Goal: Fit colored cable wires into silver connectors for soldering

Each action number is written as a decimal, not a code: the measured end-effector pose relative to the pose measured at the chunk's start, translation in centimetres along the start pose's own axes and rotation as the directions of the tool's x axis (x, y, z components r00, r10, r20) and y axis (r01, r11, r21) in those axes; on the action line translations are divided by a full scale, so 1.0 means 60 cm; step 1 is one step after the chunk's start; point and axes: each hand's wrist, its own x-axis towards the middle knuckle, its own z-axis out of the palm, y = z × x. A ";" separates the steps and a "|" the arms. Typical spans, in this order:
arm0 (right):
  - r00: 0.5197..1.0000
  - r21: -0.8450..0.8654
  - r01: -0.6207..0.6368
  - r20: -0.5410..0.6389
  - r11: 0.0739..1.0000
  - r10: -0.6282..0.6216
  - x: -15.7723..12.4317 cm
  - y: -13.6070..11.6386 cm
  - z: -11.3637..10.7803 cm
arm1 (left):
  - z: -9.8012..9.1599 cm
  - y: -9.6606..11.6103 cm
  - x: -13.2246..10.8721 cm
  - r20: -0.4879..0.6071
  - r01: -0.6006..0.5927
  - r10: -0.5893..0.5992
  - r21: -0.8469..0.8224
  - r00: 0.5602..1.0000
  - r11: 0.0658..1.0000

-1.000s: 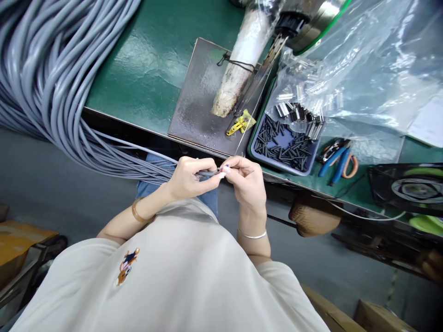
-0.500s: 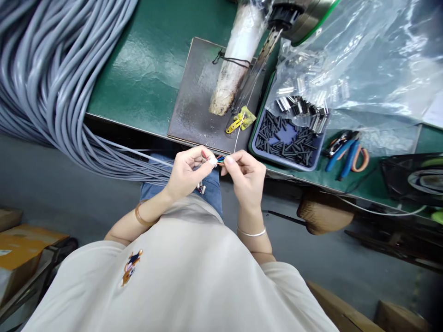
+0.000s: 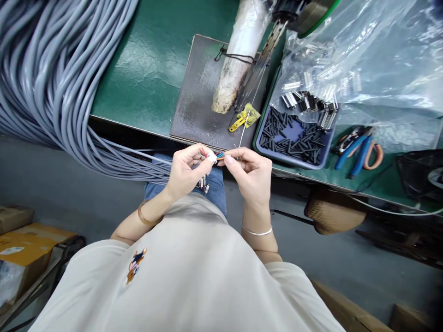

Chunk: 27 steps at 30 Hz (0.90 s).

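Observation:
Thin coloured wires (image 3: 219, 157), blue, red and orange among them, stretch between my two hands just off the bench's front edge. My left hand (image 3: 187, 170) is closed in a pinch around one end of them, with something white at the thumb tip. My right hand (image 3: 252, 173) pinches the other end between thumb and forefinger. Beneath my left hand, small metal connectors (image 3: 204, 183) with comb-like pins lie over my lap. Grey cables (image 3: 138, 170) run in from the left toward that hand. A thin solder-like strand (image 3: 244, 131) hangs down close to my right fingers.
A dark board (image 3: 197, 92) on the green bench (image 3: 152, 55) carries a wrapped white tube (image 3: 238, 50) and a yellow clip (image 3: 238, 123). Right of it stand a tray (image 3: 294, 159) of black sleeves, a plastic bag (image 3: 387, 60) of connectors, and blue-handled pliers (image 3: 362, 154). Grey cable coils (image 3: 51, 69) fill the left.
The view has shifted slightly, so the bench things sit further right. My right hand has moved a little away from the left, and fine strands now show above its fingertips.

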 end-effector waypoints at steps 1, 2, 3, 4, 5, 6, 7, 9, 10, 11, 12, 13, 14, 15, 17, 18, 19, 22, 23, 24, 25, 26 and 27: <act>1.000 0.001 0.004 -0.003 1.000 -0.004 0.000 -0.001 0.000 | 0.000 -0.001 -0.001 -0.005 -0.004 0.004 0.005 1.000 1.000; 1.000 0.002 0.009 -0.006 1.000 -0.009 0.000 -0.002 0.000 | 0.000 -0.002 -0.001 -0.007 -0.006 0.006 0.009 1.000 1.000; 1.000 0.001 0.014 -0.005 1.000 -0.014 0.000 -0.003 -0.001 | 0.000 -0.003 -0.002 -0.010 -0.007 0.007 0.011 1.000 1.000; 1.000 -0.004 0.020 -0.003 1.000 -0.020 -0.001 -0.003 -0.001 | 0.001 -0.004 -0.002 -0.011 -0.007 0.007 0.012 1.000 1.000; 1.000 -0.016 0.029 -0.009 0.999 -0.029 -0.002 -0.003 -0.001 | 0.001 -0.005 -0.002 -0.013 -0.007 0.007 0.012 1.000 1.000; 0.999 -0.037 0.044 -0.027 0.998 -0.045 -0.003 -0.002 -0.001 | 0.001 -0.005 -0.001 -0.016 -0.004 0.004 0.011 1.000 1.000; 0.996 -0.067 0.069 -0.053 0.995 -0.073 -0.005 0.000 -0.001 | 0.000 -0.006 -0.001 -0.018 0.000 0.001 0.009 1.000 1.000; 0.978 -0.155 0.162 -0.109 0.974 -0.180 -0.008 0.005 -0.001 | -0.001 -0.006 0.000 -0.018 0.014 -0.014 0.002 1.000 1.000; 0.960 -0.213 0.221 -0.125 0.952 -0.250 -0.009 0.008 -0.001 | -0.002 -0.006 0.000 -0.017 0.025 -0.025 -0.001 1.000 1.000; 0.939 -0.272 0.279 -0.124 0.921 -0.321 -0.010 0.011 -0.002 | -0.003 -0.006 0.001 -0.017 0.035 -0.035 -0.007 0.999 0.999; 0.917 -0.327 0.332 -0.107 0.885 -0.383 -0.010 0.013 -0.002 | -0.003 -0.006 0.001 -0.015 0.044 -0.044 -0.012 0.999 0.999; 0.898 -0.372 0.375 -0.081 0.849 -0.432 -0.010 0.015 -0.003 | -0.003 -0.005 0.002 -0.013 0.048 -0.048 -0.017 0.999 0.999; 0.886 -0.405 0.403 -0.052 0.821 -0.461 -0.010 0.016 -0.004 | -0.003 -0.005 0.002 -0.010 0.048 -0.049 -0.019 0.999 0.999; 0.882 -0.425 0.417 -0.024 0.803 -0.471 -0.010 0.016 -0.005 | -0.003 -0.006 0.001 -0.007 0.043 -0.043 -0.017 0.999 0.999; 0.896 -0.415 0.411 0.018 0.812 -0.444 -0.009 0.013 -0.007 | -0.001 -0.008 0.000 -0.016 0.007 -0.007 0.006 1.000 1.000; 0.913 -0.382 0.385 0.026 0.840 -0.407 -0.010 0.011 -0.007 | 0.001 -0.009 -0.001 -0.021 -0.023 0.024 0.029 0.999 0.999; 0.934 -0.334 0.344 0.028 0.878 -0.356 -0.010 0.008 -0.008 | 0.002 -0.011 -0.002 -0.027 -0.057 0.059 0.059 0.998 0.997; 0.988 -0.148 0.156 0.020 0.977 -0.155 -0.009 0.002 -0.008 | 0.004 -0.018 -0.006 -0.011 -0.145 0.148 0.158 0.989 0.977; 0.995 -0.096 0.099 0.014 0.990 -0.098 -0.008 0.001 -0.008 | 0.004 -0.019 -0.007 -0.003 -0.162 0.166 0.184 0.986 0.969; 0.998 -0.055 0.057 0.008 0.997 -0.057 -0.007 0.000 -0.007 | 0.004 -0.021 -0.008 0.001 -0.176 0.179 0.202 0.984 0.963; 1.000 -0.025 0.032 0.000 0.999 -0.032 -0.007 0.000 -0.007 | 0.004 -0.022 -0.008 0.003 -0.190 0.194 0.215 0.981 0.958; 1.000 -0.005 0.019 -0.011 1.000 -0.019 -0.006 0.000 -0.006 | 0.004 -0.022 -0.008 0.008 -0.207 0.211 0.225 0.977 0.952; 1.000 0.006 0.013 -0.021 1.000 -0.013 -0.006 0.000 -0.005 | 0.004 -0.021 -0.008 0.011 -0.223 0.227 0.234 0.974 0.946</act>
